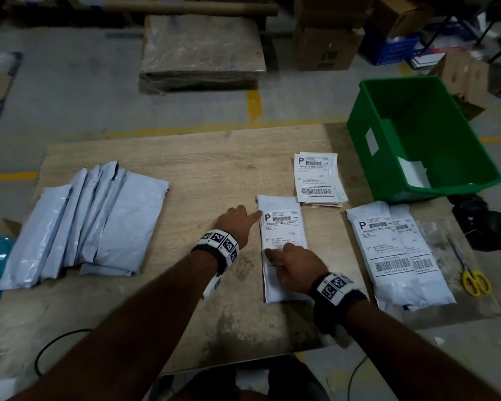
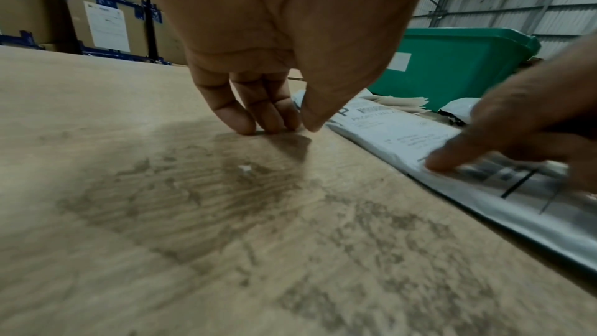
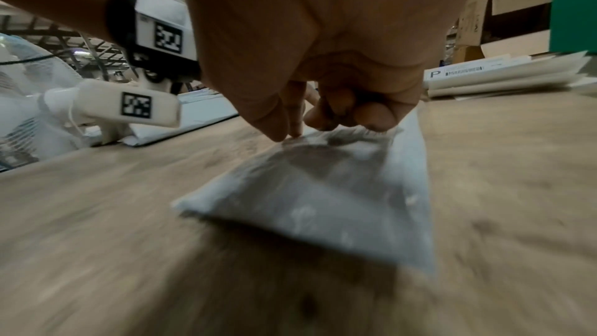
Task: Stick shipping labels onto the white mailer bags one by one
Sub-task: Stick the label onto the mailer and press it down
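A white mailer bag (image 1: 276,203) lies lengthwise at the table's middle with a shipping label (image 1: 285,230) on its upper half. My left hand (image 1: 250,216) rests just left of it, fingers extended down onto the wood (image 2: 274,124), one fingertip touching the label's top left corner. My right hand (image 1: 275,256) presses the label's lower left part with an extended fingertip (image 2: 442,162); its other fingers curl under (image 3: 355,114) and hold nothing. The bag's near end (image 3: 323,201) is bare. A stack of loose labels (image 1: 315,178) lies just beyond the bag.
A pile of several unlabelled mailers (image 1: 93,224) lies at the left. Labelled mailers (image 1: 394,250) overlap at the right, beside yellow-handled scissors (image 1: 472,279). A green bin (image 1: 417,134) stands at the far right corner. Cardboard boxes and a pallet stand on the floor behind.
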`<state>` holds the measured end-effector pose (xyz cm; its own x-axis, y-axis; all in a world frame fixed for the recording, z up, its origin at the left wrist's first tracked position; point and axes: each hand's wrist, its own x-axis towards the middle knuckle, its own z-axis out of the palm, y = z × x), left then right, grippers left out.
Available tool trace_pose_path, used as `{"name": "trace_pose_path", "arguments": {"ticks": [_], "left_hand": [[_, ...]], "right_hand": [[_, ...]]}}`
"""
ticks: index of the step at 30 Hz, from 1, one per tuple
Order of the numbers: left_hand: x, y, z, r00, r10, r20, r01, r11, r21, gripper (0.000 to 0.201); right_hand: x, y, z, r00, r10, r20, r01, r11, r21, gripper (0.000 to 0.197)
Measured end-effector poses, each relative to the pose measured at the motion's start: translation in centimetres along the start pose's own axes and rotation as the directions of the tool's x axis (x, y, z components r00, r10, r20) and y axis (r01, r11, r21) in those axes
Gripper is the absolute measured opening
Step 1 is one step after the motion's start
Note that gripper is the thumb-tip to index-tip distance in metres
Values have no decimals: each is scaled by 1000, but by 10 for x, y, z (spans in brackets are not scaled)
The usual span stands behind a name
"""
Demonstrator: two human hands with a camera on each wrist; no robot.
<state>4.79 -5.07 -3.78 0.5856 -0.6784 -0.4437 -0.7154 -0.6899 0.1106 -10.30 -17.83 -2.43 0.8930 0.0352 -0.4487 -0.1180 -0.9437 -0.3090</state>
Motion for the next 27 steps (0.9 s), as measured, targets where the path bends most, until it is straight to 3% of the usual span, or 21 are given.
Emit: {"name": "trace_pose_path", "arguments": {"ticks": [6,11,14,18,27], "left_hand": [[-2,2,6,1000,-6,-19,7,1000,29,71],[-5,6,14,996,-17,-83,16,1000,-22,63],[-11,10,18,996,5,-86,-7,1000,-27,79],[-16,14,18,998,12,-56,-11,1000,20,98],[-17,16,16,999,14,-47,-14,1000,9,101]], "right_hand": [[-25,-9,16,999,-19,41,19,1000,0,44],[-23,-11,15,1000,-15,-22,16,1000,16,34],[-25,-15,18,999,-4,-33,4,1000,-6,37],[-36,-14,23,995,69,-74,-68,998,11,43],[-64,28,27,930,342,-138,-330,938,103,44]]}}
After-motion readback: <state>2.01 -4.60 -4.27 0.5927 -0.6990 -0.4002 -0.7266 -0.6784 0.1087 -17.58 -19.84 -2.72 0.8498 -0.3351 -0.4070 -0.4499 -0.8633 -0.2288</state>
